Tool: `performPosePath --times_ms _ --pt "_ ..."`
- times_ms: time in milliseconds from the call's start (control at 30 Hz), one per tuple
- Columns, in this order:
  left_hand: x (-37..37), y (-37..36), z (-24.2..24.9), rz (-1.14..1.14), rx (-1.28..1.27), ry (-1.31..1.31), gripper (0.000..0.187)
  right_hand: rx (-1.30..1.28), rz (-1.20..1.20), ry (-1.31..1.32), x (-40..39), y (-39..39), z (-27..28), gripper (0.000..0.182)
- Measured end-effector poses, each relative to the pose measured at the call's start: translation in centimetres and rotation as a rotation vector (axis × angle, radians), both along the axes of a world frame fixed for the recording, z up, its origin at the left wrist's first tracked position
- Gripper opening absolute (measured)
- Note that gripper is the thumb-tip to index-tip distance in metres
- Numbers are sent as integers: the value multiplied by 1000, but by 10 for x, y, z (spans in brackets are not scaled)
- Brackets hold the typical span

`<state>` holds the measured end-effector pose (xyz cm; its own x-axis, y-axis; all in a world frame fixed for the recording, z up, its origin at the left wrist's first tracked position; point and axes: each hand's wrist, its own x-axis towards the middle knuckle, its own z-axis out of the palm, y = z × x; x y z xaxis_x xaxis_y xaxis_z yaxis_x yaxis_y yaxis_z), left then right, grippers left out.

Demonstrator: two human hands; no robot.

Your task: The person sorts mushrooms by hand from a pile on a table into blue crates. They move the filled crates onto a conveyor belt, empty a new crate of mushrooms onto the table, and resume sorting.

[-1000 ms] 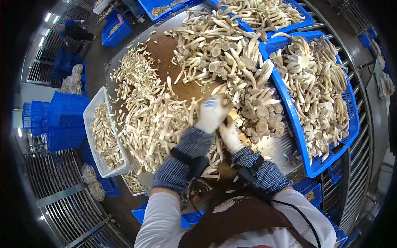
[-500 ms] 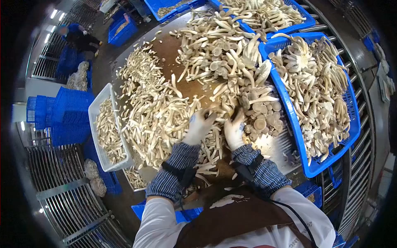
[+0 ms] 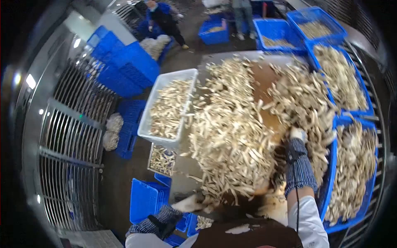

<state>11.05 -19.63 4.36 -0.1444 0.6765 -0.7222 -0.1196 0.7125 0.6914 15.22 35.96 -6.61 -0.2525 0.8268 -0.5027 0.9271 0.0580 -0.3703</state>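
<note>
My right hand [image 3: 298, 134], in a white glove, reaches forward to the near side of a heap of long-stemmed mushrooms [image 3: 306, 97]. Its fingers are hidden at the heap. My left hand [image 3: 188, 204], gloved too, is low at the table's front edge, beside the near end of a big pile of pale cut mushroom stems [image 3: 231, 140]. Motion smears its fingers, and I cannot tell whether it holds anything. Striped sleeves cover both forearms.
A white tub [image 3: 145, 128] of cut stems stands left of the metal table [image 3: 184, 177]. Blue crates of mushrooms, one a near crate [image 3: 329, 182], line the right side by a roller conveyor. Stacked blue crates [image 3: 134, 62] stand at back left. Two people [image 3: 165, 20] are at the back.
The view has swung left. My left hand has left the middle of the table for the front-left edge, while my right hand has gone farther forward to the mushroom heap.
</note>
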Motion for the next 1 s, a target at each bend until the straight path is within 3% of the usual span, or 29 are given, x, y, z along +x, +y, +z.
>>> performPosePath --times_ms 67,100,133,167,200,233,267,300,333,400,433,500,567,600,667,700,733,833,933,1000 --pt "22 -62 -20 -39 214 248 22 251 169 -125 -1 4 -61 49" --pt "28 -94 -33 -22 44 70 25 397 210 -159 0 -7 -73 49" --pt "35 -130 -51 -12 -129 -123 27 464 270 -131 2 -36 -51 47" --pt "47 -169 -84 -79 -145 -79 30 534 331 -105 3 -69 -20 45" --pt "48 -189 -102 -207 -244 -73 31 375 347 487 12 -76 -63 43" --pt "63 -207 -113 -355 -341 -95 34 550 637 286 17 -108 -12 40" --pt "79 -230 -122 -123 -176 -84 31 448 517 260 16 -129 -9 40" --pt "72 -209 -106 -613 -453 86 29 284 447 255 13 -126 -41 53" --pt "74 -194 -83 -534 -508 166 28 133 367 238 11 -122 -72 69" --pt "67 -206 -115 -619 -608 150 31 281 71 712 25 -161 -9 79" --pt "67 -213 -129 -663 -641 176 31 156 3 633 34 -160 -2 83" --pt "73 -287 -232 -630 -624 174 41 -108 -53 517 50 -152 16 84" --pt "63 -243 -183 -690 -651 275 41 67 210 697 71 -101 -98 63" --pt "57 -218 -161 -739 -680 383 42 -17 81 654 72 -109 -69 56" --pt "55 -221 -166 -735 -664 369 39 -276 -165 672 77 -130 5 47" --pt "48 -224 -171 -725 -649 373 37 -72 -95 657 83 -111 -39 48" --pt "43 -226 -175 -732 -648 377 37 4 -44 650 83 -113 -30 49" --pt "43 -227 -178 -733 -587 356 36 -229 -82 753 94 -130 19 52" --pt "45 -204 -155 -814 -754 195 43 -241 6 780 103 -117 -15 49" --pt "50 -201 -144 -825 -704 277 46 -106 292 763 108 -119 -13 46"
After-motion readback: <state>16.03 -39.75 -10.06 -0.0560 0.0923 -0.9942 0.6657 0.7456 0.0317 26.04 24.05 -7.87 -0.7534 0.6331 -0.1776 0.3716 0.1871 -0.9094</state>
